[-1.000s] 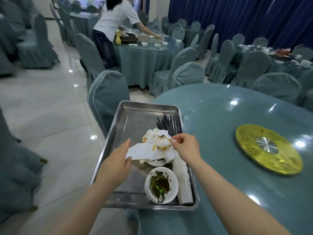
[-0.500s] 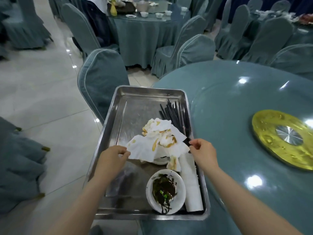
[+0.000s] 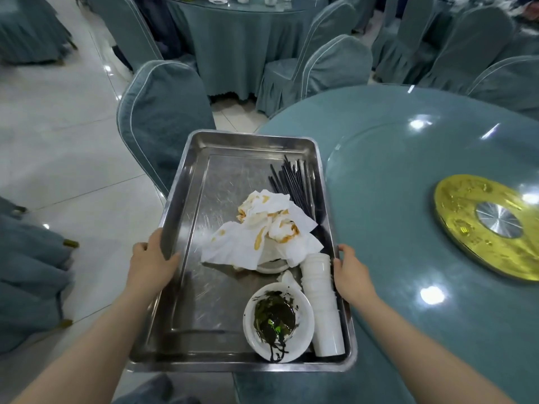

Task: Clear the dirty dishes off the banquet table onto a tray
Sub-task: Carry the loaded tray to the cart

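Room: banquet hall, pale tiled floor [image 3: 67,158], round teal counter [image 3: 408,199] on the right.
Near bowl: white bowl [image 3: 278,322] smeared with dark sauce, at the tray's near right.
Cups: stack of white cups [image 3: 323,304] lying on its side, just right of the bowl.
Tray: steel tray [image 3: 186,217] overhanging the counter's left edge.
Left hand [image 3: 151,263]: grip clamped on the tray's left rim.
Right hand [image 3: 350,269]: grip clamped on the right rim.
Napkins: stained napkins [image 3: 262,231] heaped mid-tray.
Chopsticks: black chopsticks [image 3: 291,182] at the far right.
Beyond: covered chair [image 3: 163,118] past the tray; gold turntable [image 3: 478,228] on the counter.
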### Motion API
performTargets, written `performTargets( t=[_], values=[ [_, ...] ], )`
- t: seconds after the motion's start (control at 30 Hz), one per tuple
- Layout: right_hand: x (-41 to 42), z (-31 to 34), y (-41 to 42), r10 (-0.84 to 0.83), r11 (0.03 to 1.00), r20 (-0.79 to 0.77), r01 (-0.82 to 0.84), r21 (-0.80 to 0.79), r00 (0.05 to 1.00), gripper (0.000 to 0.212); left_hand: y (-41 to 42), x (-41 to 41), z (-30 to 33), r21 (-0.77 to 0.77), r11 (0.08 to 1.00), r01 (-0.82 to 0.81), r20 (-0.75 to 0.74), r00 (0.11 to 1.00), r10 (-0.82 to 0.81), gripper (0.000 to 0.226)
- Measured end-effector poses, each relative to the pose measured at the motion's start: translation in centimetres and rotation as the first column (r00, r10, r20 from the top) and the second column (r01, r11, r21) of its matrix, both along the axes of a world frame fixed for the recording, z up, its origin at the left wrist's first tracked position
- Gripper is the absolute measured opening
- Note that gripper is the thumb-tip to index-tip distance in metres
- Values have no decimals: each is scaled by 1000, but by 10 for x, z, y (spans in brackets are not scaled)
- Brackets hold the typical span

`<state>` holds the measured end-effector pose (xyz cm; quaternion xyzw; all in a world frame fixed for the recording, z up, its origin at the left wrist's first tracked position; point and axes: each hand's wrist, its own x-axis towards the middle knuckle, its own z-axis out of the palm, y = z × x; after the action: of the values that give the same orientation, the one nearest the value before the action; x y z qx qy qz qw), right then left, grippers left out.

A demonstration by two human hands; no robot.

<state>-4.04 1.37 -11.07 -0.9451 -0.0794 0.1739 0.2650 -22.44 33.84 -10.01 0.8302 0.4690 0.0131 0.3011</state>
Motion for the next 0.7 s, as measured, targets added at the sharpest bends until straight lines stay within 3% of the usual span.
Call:
performTargets(
  t=[0.17,0.43,0.7],
  values=[
    [-1,-4,7,54,998,-31,-53,45,998,55,7,0,-6,76,996,56,-21,998,-54,65],
    [-8,-5,-8,0,989,49,-8,150,999,51,2,-19,-2,155,986,64,70,995,-76,61],
    [-47,35,-33,-10,975,84,-9,220,996,48,-16,-58,36,161,982,99,123,985,-120,61]
  ],
)
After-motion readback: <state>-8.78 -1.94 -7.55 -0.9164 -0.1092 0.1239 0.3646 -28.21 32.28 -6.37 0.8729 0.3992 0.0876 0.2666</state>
